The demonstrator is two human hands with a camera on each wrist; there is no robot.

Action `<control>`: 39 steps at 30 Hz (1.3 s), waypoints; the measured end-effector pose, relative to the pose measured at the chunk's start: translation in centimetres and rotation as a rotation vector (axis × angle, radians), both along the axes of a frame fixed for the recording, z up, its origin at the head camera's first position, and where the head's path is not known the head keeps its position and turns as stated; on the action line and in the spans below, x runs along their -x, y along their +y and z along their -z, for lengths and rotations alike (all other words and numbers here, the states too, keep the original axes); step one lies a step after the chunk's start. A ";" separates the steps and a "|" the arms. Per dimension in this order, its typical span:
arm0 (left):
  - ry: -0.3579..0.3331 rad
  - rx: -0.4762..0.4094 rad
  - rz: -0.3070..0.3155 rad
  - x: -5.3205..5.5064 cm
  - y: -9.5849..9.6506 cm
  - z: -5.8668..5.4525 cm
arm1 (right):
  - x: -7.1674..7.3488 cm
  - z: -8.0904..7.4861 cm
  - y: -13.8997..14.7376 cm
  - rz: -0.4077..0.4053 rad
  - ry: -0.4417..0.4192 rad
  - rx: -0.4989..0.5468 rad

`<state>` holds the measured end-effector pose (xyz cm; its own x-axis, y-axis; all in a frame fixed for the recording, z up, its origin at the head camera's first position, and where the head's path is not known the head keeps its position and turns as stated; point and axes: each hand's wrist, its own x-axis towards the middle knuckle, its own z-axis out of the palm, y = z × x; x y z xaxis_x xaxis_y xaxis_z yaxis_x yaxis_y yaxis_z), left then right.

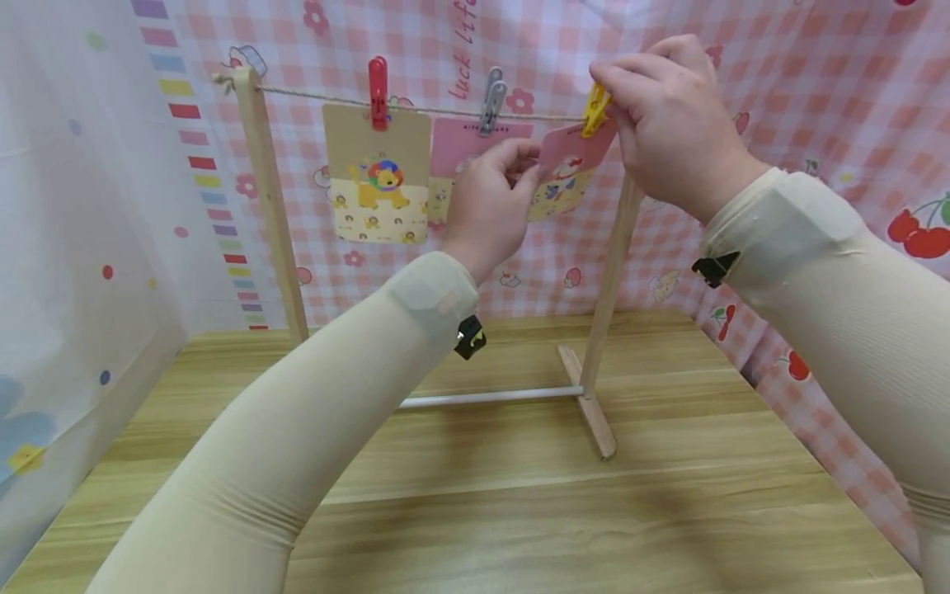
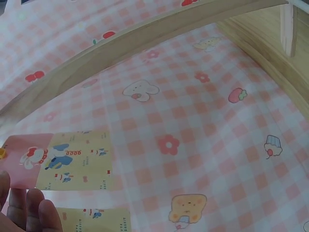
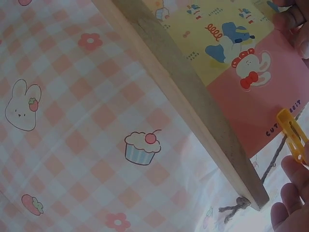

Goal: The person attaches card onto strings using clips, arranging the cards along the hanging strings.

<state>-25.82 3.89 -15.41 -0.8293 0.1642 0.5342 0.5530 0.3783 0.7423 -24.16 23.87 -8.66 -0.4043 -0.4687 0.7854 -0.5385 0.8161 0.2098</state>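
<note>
My right hand [image 1: 671, 124] pinches a yellow clothespin [image 1: 596, 109] at the right end of the twine. Its tip sits on the top edge of a pink-and-yellow card [image 1: 571, 169] with a white rabbit, which hangs tilted. My left hand [image 1: 493, 202] pinches that card's left edge between thumb and fingers. Behind the left hand, a second pink-and-yellow card [image 1: 475, 136] hangs from a grey clothespin [image 1: 492, 103], partly hidden. Farther left, a red clothespin [image 1: 378, 92] holds a brown-and-yellow lion card [image 1: 378, 181]. In the right wrist view the yellow clothespin [image 3: 293, 133] overlaps the card's lettered edge.
The twine [image 1: 312, 93] runs between two wooden posts, the left post [image 1: 269, 198] and the right post [image 1: 612, 280]. A white rod [image 1: 490, 398] joins them low down, above the wooden tabletop [image 1: 519, 511]. Checked cloth [image 1: 356, 289] hangs behind.
</note>
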 end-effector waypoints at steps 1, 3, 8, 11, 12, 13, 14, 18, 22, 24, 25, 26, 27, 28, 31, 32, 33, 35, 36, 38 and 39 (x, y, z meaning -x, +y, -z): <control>0.002 -0.005 0.003 0.0 0.0 0.0 | 0.0 0.0 0.0 -0.001 -0.001 0.000; -0.003 -0.016 0.009 -0.1 0.1 0.0 | -0.1 0.0 0.1 -0.004 -0.005 0.007; 0.001 -0.021 0.009 -0.3 0.1 0.0 | -0.1 0.1 0.2 0.005 -0.021 0.016; 0.017 -0.019 0.003 -0.3 0.0 0.2 | -0.1 0.0 0.2 0.022 -0.030 0.006; 0.021 -0.018 0.002 -0.3 -0.1 0.3 | -0.1 0.0 0.2 0.026 -0.031 0.001; 0.022 -0.018 0.001 -0.3 -0.2 0.3 | -0.1 0.1 0.2 0.029 -0.032 -0.002; 0.023 -0.021 0.000 -0.2 -0.2 0.4 | -0.1 0.1 0.2 0.029 -0.031 -0.005; 0.026 -0.028 0.011 -0.2 -0.5 0.5 | 0.1 0.1 0.2 0.027 -0.034 -0.009; 0.030 -0.025 0.014 -0.2 -0.8 0.5 | 0.2 0.2 0.3 0.012 -0.028 -0.007; 0.043 -0.026 0.014 -0.2 -0.9 0.7 | 0.3 0.2 0.3 0.001 -0.025 -0.002; 0.049 -0.029 0.015 -0.2 -1.0 0.7 | 0.3 0.2 0.3 -0.002 -0.024 -0.003; 0.052 -0.030 0.017 -0.3 -1.1 0.8 | 0.3 0.2 0.3 -0.005 -0.024 -0.003; 0.059 -0.030 0.016 -0.3 -1.1 0.8 | 0.3 0.2 0.3 -0.008 -0.025 0.000; 0.060 -0.034 0.020 -0.3 -1.2 0.9 | 0.3 0.2 0.3 -0.008 -0.023 0.001; 0.059 -0.039 0.030 -0.5 -1.5 1.0 | 0.3 0.3 0.3 0.002 -0.027 0.003; 0.058 -0.036 0.032 -0.6 -1.7 1.1 | 0.3 0.3 0.3 0.002 -0.027 0.009; 0.062 -0.033 0.031 -0.7 -1.8 1.2 | 0.4 0.4 0.3 -0.003 -0.020 0.016; 0.064 -0.032 0.040 -0.8 -2.1 1.5 | 0.3 0.7 0.4 -0.009 -0.010 0.029; 0.069 -0.025 0.041 -0.9 -2.3 1.6 | 0.2 0.9 0.5 -0.011 -0.005 0.033; 0.083 -0.007 0.039 -1.0 -2.7 1.9 | -0.1 1.6 0.5 -0.023 0.011 0.044; 0.092 0.004 0.036 -1.1 -2.9 2.0 | -0.3 2.0 0.5 -0.028 0.022 0.043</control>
<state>-24.75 0.97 -17.42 -0.7702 0.1957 0.6070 0.6322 0.3599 0.6861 -23.85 24.37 -10.62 -0.3742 -0.4448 0.8137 -0.5568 0.8095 0.1864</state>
